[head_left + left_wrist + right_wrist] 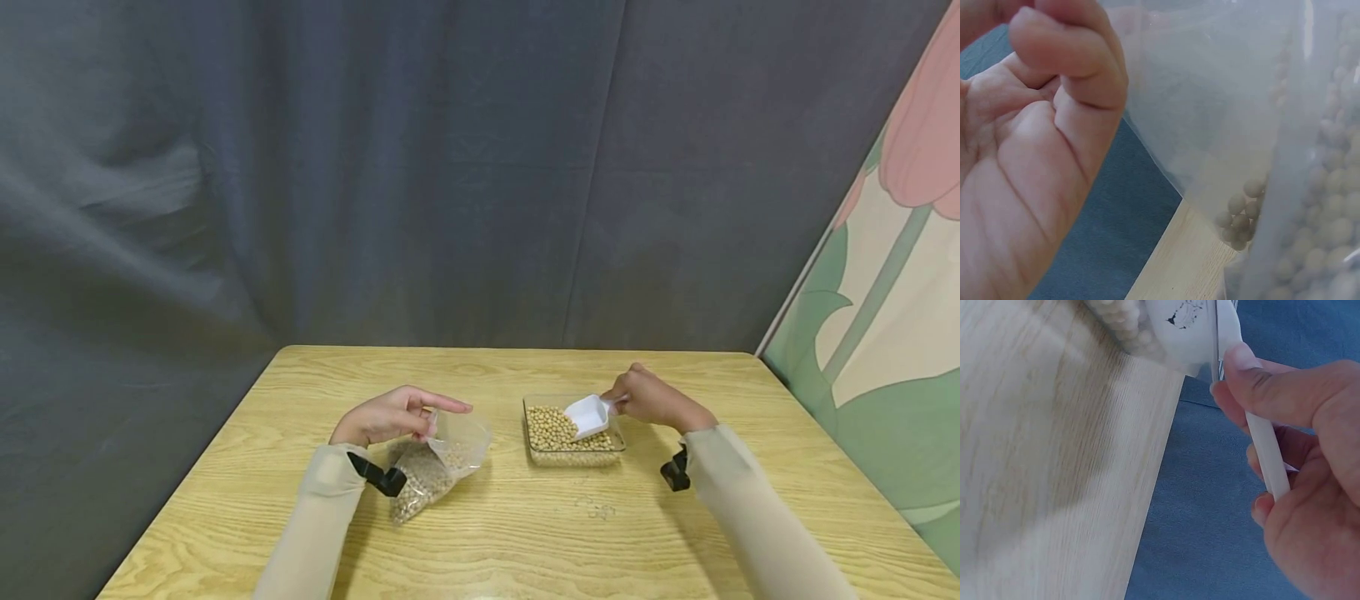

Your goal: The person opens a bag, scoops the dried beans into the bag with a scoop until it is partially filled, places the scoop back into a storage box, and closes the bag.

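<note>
On the left of the table, a clear plastic bag (427, 482) partly filled with round beans leans over, its upper part spread to the right. My left hand (392, 414) pinches the bag's upper edge between thumb and fingers, with the index finger stretched out along the top. In the left wrist view, beans show through the cloudy plastic bag (1210, 106). My right hand (651, 395) grips the handle of a white scoop (589, 416). The scoop's bowl rests among yellowish soybeans (550, 427) inside a clear rectangular container (576, 460). Fingers curl round the scoop handle (1267, 453) in the right wrist view.
A light wooden table (495, 550) bears everything. Behind it hangs a dark blue-grey curtain (450, 183), and a wall painted with flowers (885, 317) stands at the right. Faint marks (596, 507) show on the table before the container.
</note>
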`<state>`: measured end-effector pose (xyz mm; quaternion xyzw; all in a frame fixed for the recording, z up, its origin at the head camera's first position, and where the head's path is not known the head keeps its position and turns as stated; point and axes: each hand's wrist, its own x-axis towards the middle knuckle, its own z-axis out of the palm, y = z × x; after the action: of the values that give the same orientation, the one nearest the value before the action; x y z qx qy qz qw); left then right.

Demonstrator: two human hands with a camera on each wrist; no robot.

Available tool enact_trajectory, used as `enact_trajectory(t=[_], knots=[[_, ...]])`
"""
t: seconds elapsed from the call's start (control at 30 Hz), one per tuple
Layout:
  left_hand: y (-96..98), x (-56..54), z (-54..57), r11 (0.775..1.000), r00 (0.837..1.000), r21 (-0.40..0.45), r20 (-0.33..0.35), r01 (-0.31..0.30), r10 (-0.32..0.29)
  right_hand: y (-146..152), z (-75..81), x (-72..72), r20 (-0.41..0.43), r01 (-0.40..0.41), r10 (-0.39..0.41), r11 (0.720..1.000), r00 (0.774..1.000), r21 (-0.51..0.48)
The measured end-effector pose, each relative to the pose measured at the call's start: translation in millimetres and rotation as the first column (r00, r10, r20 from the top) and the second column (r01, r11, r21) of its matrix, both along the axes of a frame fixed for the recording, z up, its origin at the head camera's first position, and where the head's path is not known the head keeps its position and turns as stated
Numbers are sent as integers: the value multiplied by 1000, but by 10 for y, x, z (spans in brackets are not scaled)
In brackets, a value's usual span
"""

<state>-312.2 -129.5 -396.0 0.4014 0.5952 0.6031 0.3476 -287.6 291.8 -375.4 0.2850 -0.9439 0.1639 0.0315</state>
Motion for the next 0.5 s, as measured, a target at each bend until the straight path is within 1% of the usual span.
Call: enact_trajectory(t=[0.27,0.5], knots=[[30,0,-8,1000,1000,-6,21,-1,1,-42,-14,-14,-55,-40,40,999,998,13],[23,-4,-8,1000,1000,-1,16,-2,2,-85,-51,-52,7,-13,13,999,1000,-30]])
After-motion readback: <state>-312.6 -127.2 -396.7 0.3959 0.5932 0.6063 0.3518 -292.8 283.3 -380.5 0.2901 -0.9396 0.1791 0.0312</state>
